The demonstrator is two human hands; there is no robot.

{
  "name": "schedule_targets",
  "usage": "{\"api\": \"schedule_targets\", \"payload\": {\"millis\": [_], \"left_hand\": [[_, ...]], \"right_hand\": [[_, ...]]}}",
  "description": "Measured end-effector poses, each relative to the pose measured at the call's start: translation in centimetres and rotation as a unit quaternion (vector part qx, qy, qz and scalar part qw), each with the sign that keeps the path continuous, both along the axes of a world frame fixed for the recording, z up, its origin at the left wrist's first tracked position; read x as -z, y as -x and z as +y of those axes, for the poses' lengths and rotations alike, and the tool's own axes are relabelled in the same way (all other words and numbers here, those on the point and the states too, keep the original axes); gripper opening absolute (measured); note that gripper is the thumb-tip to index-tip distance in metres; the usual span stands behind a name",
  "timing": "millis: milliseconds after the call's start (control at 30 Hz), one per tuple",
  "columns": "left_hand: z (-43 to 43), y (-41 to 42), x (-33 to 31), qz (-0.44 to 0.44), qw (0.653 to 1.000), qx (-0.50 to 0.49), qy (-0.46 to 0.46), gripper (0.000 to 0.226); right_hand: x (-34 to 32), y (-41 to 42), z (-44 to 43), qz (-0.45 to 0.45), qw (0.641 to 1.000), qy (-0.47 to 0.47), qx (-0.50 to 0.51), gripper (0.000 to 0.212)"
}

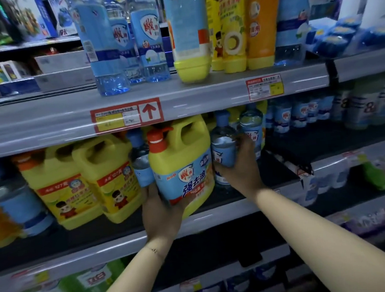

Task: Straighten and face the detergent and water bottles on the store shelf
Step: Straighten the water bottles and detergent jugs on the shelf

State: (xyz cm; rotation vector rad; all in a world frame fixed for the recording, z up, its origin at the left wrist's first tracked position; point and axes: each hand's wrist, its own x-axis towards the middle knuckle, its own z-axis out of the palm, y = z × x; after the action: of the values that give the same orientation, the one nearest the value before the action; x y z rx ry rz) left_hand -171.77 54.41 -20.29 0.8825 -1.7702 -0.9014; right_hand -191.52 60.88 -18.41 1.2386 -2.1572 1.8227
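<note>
A yellow detergent jug (183, 160) with a red cap and a blue label stands tilted at the middle shelf's front edge. My left hand (162, 210) grips its lower left corner from below. Right beside the jug is a clear water bottle (224, 148) with a blue label, and my right hand (241, 165) is wrapped around its body. A second water bottle (251, 127) stands just behind it, and another (140, 159) is wedged to the jug's left. Two more yellow jugs (85, 177) stand further left.
The upper shelf (206, 94) carries tall water bottles (148, 34) and upside-down yellow and orange detergent bottles (230, 27). More small water bottles (299, 114) fill the middle shelf's right back. Green packs (67, 291) lie on the lower shelf. Price tags line the shelf rails.
</note>
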Motion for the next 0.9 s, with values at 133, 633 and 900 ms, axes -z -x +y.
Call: {"api": "schedule_targets", "payload": {"millis": [133,633,900], "left_hand": [[0.6,0.2,-0.1,-0.021,1.000,-0.019,-0.015,0.077],[0.1,7.3,2.0,-0.029,0.998,0.044,-0.016,0.075],[2.1,7.4,0.7,-0.040,0.992,-0.012,0.121,0.095]], "right_hand": [[0.6,0.6,-0.6,-0.085,0.996,-0.003,-0.041,0.059],[0.0,3.7,6.0,-0.109,0.992,0.036,0.058,0.055],[-1.2,3.4,7.5,-0.080,0.995,0.026,0.045,0.056]]}}
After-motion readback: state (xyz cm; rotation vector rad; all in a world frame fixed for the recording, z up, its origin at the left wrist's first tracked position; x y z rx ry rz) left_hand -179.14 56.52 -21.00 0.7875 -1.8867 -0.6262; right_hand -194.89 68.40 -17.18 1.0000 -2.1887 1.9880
